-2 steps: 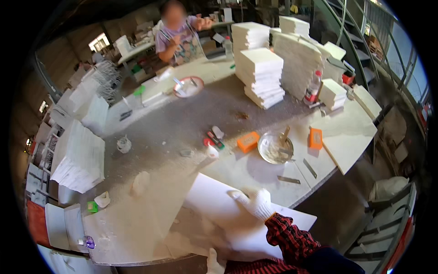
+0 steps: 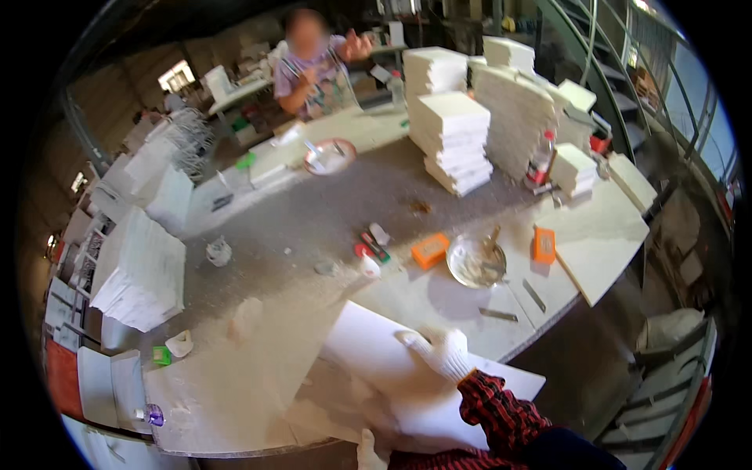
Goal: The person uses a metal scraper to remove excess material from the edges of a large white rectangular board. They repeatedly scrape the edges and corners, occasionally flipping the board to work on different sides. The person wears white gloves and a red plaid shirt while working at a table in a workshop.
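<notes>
A white slab (image 2: 470, 384) lies tilted across the near edge of the table, its lower left part dusty grey. My right hand (image 2: 442, 352), in a white knit glove below a red-and-black plaid sleeve, holds its far edge. The thumb rests on the slab's face, and the other fingers pass over the edge, partly hidden. At the lower edge of the picture, my left hand (image 2: 368, 452) shows only a gloved thumb pointing up, close to the slab's near side. Its other fingers are out of sight.
A metal bowl (image 2: 475, 262) with white paste stands between two orange boxes (image 2: 430, 251), near flat blades (image 2: 498, 315). Stacked white slabs (image 2: 139, 270) rise at left, with more stacks (image 2: 450, 141) at the back. A person (image 2: 313, 70) sits across the table, beyond a red-rimmed plate (image 2: 330, 157).
The whole view has shifted slightly, with the table's things appearing a little lower and to the right. Both hands keep their places at the slab.
</notes>
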